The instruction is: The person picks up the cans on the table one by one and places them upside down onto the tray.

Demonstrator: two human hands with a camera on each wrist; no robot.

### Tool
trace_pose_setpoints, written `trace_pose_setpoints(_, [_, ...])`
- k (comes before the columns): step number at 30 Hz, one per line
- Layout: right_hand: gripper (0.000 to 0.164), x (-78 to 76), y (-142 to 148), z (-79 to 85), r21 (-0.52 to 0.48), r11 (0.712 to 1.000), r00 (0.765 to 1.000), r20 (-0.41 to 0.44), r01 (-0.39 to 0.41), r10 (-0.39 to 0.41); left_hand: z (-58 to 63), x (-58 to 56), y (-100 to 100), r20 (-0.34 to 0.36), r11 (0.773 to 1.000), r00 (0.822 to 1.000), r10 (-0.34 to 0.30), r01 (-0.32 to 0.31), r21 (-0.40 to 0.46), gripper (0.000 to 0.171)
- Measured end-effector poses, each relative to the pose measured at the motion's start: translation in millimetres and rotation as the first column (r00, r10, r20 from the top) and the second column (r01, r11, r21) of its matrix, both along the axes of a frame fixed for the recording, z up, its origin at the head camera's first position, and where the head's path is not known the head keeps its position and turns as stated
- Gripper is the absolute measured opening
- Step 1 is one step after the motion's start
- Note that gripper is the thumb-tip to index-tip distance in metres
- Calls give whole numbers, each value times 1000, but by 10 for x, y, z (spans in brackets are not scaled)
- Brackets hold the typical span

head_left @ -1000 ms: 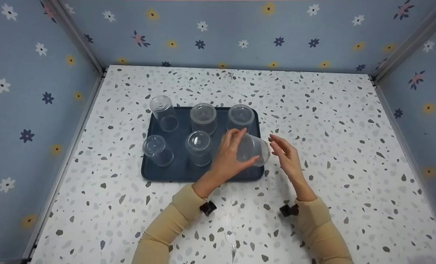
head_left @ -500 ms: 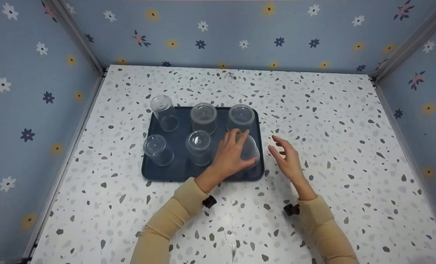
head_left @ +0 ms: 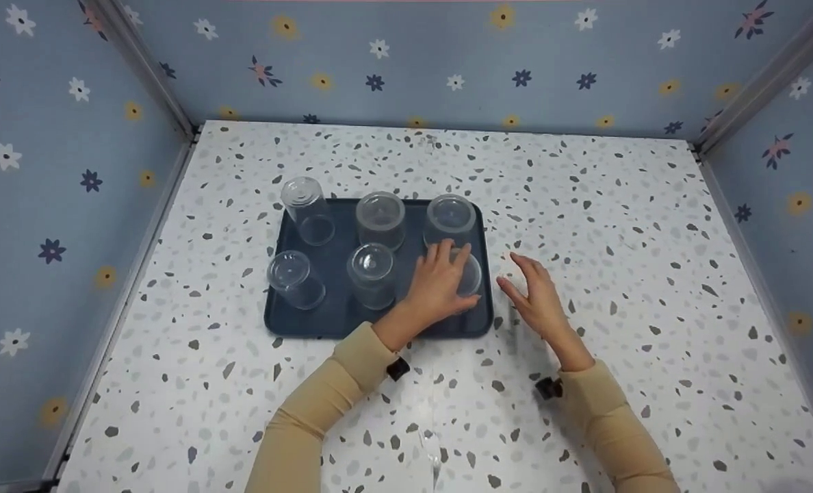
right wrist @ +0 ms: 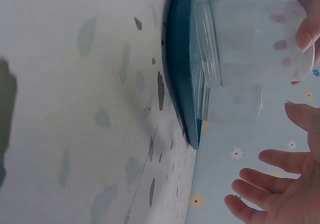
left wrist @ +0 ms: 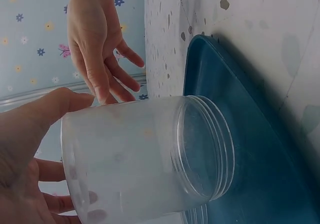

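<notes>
My left hand (head_left: 437,287) grips the base end of a clear plastic jar (left wrist: 130,154) from above, thumb on one side and fingers on the other. The jar is upside down, its threaded mouth facing the dark blue tray (head_left: 334,274) at the front right corner. Whether its rim touches the tray I cannot tell. In the head view this hand covers much of the jar. Just right of the tray, my right hand (head_left: 538,298) hovers with fingers spread and holds nothing; the right wrist view shows it apart from the jar (right wrist: 260,41).
Several more clear jars stand upside down on the tray: front middle (head_left: 371,274), front left (head_left: 295,279), back left (head_left: 307,209), back middle (head_left: 380,222) and back right (head_left: 450,218). Speckled tabletop (head_left: 618,226) surrounds the tray, with flowered panels (head_left: 420,65) behind and at both sides.
The jar in my left hand has swung from lying tilted toward the right to mouth down over the tray's front right corner. My right hand has drawn slightly away, its fingers spreading.
</notes>
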State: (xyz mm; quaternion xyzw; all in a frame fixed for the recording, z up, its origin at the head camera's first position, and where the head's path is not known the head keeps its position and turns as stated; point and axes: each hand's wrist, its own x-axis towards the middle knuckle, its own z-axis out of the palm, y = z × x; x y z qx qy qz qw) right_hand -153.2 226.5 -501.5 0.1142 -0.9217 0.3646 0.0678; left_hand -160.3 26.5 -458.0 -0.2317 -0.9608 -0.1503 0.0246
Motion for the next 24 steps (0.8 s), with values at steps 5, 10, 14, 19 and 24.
trace_pose_setpoints(5, [54,-30,39,2,108,994,1000,-11,-23,24,1,-33,28,4,999,1000,-3,3,-48,82])
trace_pose_setpoints(10, [58,-64,86,32,194,981,999,12,-31,29,16,-66,47,32,996,999,-7,9,-91,84])
trace_pose_setpoints(14, [59,-91,124,75,239,970,999,12,-32,30,23,-81,66,56,995,998,-12,17,-95,86])
trace_pose_setpoints(19, [59,-129,174,129,285,958,999,-28,-35,45,16,-79,84,45,993,999,-24,29,-110,86])
trace_pose_setpoints(24, [62,-164,240,205,313,949,1000,10,-31,30,6,-84,100,21,991,999,-40,42,-126,86])
